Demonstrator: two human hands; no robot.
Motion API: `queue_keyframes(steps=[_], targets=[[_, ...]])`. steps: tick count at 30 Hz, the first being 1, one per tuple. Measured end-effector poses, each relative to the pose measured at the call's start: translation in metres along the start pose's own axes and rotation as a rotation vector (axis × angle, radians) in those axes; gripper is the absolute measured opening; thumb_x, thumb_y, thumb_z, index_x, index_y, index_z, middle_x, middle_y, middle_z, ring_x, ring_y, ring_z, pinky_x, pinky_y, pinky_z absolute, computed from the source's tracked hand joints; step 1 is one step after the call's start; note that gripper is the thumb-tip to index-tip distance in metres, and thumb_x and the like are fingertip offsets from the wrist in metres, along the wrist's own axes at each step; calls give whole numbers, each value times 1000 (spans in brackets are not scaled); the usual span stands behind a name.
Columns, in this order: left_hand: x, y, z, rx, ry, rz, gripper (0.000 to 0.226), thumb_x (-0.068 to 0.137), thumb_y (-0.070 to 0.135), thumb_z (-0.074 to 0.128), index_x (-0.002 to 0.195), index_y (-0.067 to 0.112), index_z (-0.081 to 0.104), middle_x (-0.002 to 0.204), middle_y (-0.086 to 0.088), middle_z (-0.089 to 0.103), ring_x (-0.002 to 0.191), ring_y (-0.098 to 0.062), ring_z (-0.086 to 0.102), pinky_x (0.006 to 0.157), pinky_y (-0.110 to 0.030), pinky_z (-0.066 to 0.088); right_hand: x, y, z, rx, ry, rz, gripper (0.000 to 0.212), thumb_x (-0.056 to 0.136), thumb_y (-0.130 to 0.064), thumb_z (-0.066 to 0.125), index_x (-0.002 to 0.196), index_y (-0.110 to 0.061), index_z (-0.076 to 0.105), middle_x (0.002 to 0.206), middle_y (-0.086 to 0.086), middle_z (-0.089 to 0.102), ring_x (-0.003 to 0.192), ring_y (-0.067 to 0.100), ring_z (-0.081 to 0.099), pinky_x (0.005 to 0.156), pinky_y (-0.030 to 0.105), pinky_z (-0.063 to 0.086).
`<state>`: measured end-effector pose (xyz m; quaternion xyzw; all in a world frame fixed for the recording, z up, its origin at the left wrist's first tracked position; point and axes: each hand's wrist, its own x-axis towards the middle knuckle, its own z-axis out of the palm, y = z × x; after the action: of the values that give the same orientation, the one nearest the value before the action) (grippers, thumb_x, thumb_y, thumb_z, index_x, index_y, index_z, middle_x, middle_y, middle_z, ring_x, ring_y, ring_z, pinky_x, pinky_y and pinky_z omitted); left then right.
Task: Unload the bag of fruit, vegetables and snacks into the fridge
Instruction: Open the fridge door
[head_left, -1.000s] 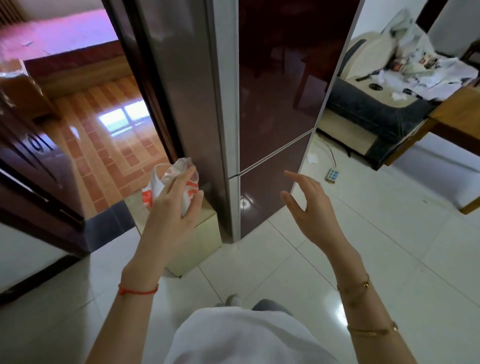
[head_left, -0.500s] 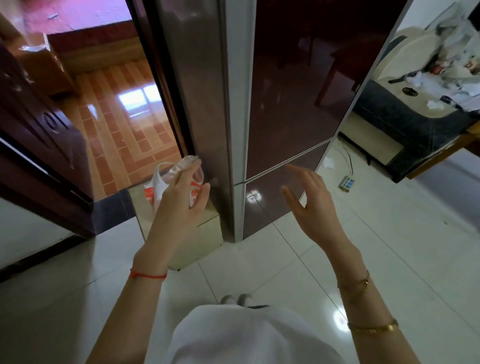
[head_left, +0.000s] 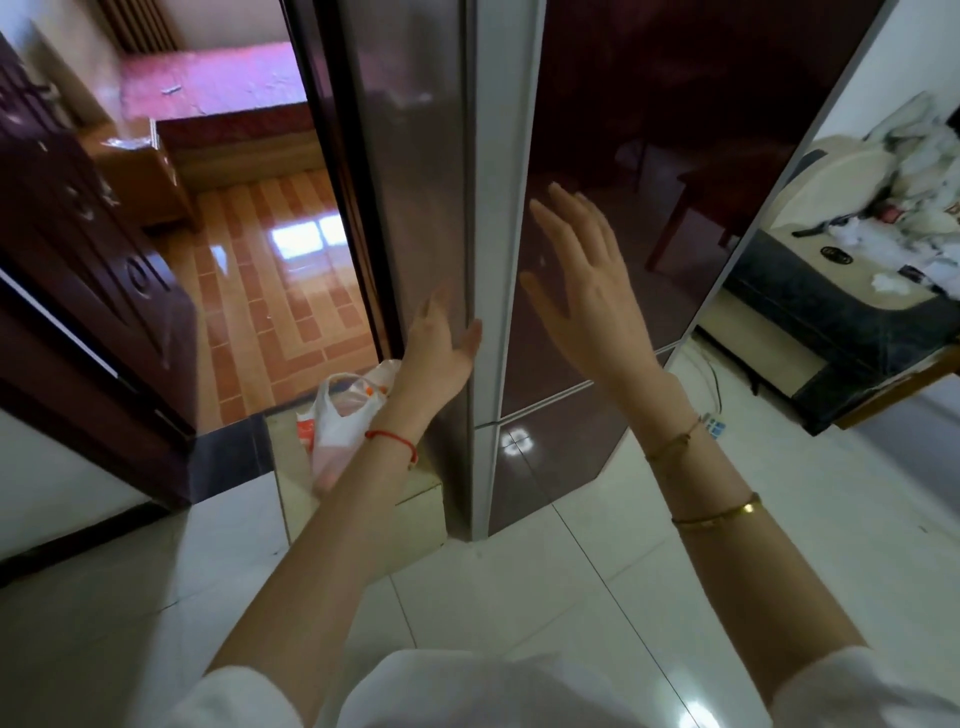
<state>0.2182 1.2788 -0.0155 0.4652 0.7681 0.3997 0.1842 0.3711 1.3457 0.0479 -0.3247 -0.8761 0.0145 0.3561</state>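
Observation:
The tall dark-red glossy fridge (head_left: 623, 156) stands straight ahead with both its doors shut. A white and orange plastic bag (head_left: 332, 421) sits on a low pale block (head_left: 296, 499) just left of the fridge, partly hidden by my left forearm. My left hand (head_left: 441, 348) is raised against the fridge's silver corner edge, fingers apart, holding nothing. My right hand (head_left: 587, 291) hovers open in front of the upper door, fingers spread. What is inside the bag is hidden.
An open dark wooden door (head_left: 78, 249) and a doorway to a room with orange tiles (head_left: 275, 291) lie to the left. A sofa (head_left: 841, 280) piled with clutter and a power strip (head_left: 714, 426) on the floor are at the right. Pale floor tiles lie underfoot.
My left hand has let go of the bag and risen to the fridge's corner edge. My right hand has lifted up in front of the upper door. The bag now rests on the block.

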Motion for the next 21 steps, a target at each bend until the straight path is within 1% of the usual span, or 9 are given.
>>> queue_keyframes(steps=[1,3,5,8,11,15,18,19,21], targets=[[7,1,3,9,2,-1,65,98,36,56,154,19,29,159,-9,35,144,-28,39,119,-44,34,8,0,3,-13,8,-12,58,96,-30,53,149,-11,37,158,9,29,149,28,20,122,41,21],[20,0,8,35,-3,-2,68,100,37,53,156,12,22,163,-12,26,148,-29,29,121,-38,24,21,0,10,-43,19,-33,60,96,-29,54,150,-11,34,160,8,25,150,27,17,123,37,16],[29,-1,11,55,-25,3,71,101,40,48,157,9,18,165,-13,22,151,-30,24,121,-38,20,30,1,15,-58,21,-49,63,97,-28,54,152,-11,30,162,8,22,151,26,14,124,37,15],[39,-3,15,37,-82,40,70,101,43,46,157,10,21,162,-15,29,148,-33,30,119,-44,26,40,2,21,-60,23,-69,65,97,-27,54,154,-11,25,163,8,18,151,27,11,123,44,18],[44,-5,22,38,-120,54,70,101,45,45,157,9,22,159,-17,34,145,-37,36,116,-52,34,45,2,24,-67,25,-81,66,98,-26,53,154,-10,23,163,9,18,151,26,11,121,46,21],[43,-5,26,83,-130,47,65,102,35,43,157,8,19,161,-16,30,146,-34,34,118,-45,32,46,0,25,-60,16,-78,67,98,-26,53,155,-10,21,163,8,15,152,24,10,122,44,19],[43,-3,25,121,-151,33,65,103,34,39,158,11,13,165,-14,21,148,-34,31,119,-46,31,45,-2,26,-61,18,-71,67,98,-26,53,155,-10,20,164,8,14,152,24,9,122,44,19],[42,-2,23,128,-161,24,65,104,33,39,159,12,11,165,-13,19,148,-34,31,119,-47,31,44,-3,26,-61,20,-68,68,98,-26,53,155,-10,20,164,8,14,152,24,9,122,44,19],[35,3,20,129,-175,33,63,104,30,39,158,11,13,165,-13,21,145,-33,36,115,-42,34,41,-4,27,-61,34,-61,68,98,-26,54,155,-11,19,164,9,14,152,24,10,122,44,20]])
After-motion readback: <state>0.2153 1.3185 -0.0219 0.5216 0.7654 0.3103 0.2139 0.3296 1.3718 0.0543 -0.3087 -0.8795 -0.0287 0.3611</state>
